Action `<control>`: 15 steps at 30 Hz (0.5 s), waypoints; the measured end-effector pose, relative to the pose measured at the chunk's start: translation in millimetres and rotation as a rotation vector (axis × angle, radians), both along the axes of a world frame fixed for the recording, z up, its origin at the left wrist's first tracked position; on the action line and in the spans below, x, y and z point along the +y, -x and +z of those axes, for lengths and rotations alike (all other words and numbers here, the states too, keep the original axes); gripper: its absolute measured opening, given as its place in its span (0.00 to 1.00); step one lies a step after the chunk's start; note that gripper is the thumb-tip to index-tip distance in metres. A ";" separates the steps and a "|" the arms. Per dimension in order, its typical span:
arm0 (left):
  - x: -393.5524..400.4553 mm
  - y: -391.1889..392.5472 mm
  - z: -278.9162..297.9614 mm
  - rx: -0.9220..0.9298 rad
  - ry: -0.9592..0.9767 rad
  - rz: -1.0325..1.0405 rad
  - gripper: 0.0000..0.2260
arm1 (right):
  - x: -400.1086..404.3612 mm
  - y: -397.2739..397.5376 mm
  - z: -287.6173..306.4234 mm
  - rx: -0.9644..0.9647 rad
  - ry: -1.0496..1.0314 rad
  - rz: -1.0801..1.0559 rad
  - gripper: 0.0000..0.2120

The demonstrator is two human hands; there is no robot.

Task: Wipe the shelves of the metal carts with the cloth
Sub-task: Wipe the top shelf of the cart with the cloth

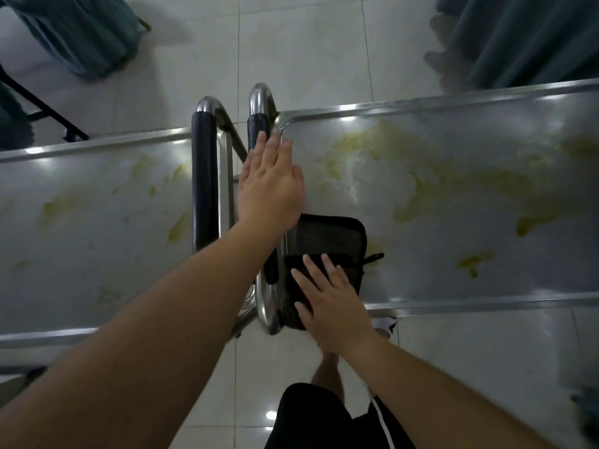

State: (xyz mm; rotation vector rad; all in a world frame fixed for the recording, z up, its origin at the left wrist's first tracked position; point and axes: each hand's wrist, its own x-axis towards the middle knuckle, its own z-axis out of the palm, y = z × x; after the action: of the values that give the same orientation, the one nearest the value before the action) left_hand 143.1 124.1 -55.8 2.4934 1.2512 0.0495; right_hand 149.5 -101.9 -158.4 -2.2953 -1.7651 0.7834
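Dark cloth, silver cart shelves smeared yellow-green, teal curtains

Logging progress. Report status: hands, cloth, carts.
Left hand open, flat over the right cart's edge. Right hand open, pressing the dark cloth on that shelf. Yellow stains on both carts, left cart untouched. Nothing in the way.

metal carts: 2, left cart and right cart | push handles with black grips: 2, left handle and right handle | dark cloth: 1 | hands: 2, left hand and right hand | teal curtains: 2, curtain one and curtain two
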 end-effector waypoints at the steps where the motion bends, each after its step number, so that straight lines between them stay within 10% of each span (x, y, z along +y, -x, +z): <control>1: 0.7 -1.0 -1.8 0.013 -0.009 0.015 0.28 | 6.8 2.1 -4.9 -0.011 0.001 -0.030 0.29; 15: -4.1 -2.7 -8.4 -0.020 -0.006 0.134 0.29 | 124.8 -74.6 -42.5 -0.179 -0.135 0.034 0.36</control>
State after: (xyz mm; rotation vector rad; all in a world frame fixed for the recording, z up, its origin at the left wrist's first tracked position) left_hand 145.8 120.0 -64.2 2.4046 1.4099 0.1110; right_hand 224.1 22.9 -200.8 -2.3149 -1.8708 0.4596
